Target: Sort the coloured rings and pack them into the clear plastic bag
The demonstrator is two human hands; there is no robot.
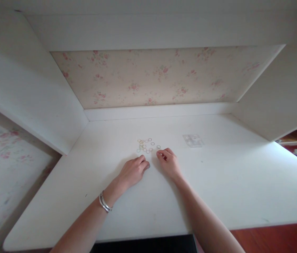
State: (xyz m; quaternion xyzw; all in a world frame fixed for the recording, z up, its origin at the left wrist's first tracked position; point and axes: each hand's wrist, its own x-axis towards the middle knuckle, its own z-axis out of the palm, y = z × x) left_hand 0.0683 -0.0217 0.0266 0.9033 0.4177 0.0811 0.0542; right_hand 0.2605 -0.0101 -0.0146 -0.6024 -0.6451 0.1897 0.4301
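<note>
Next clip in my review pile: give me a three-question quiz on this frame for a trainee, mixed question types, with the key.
1. Which wrist wears the silver bracelet?
2. Which is nearest the clear plastic case: A) the left hand, B) the right hand, or C) the bracelet?
3. True or false: all the thin rings lie inside the case.

Key: 1. The left wrist. 2. B. 3. False; thin rings lie loose on the white desk.

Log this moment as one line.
left hand: touching small grey item | right hand: curled beside thin rings | thin rings: cluster beyond hands | clear plastic case: right of rings, on white desk
</note>
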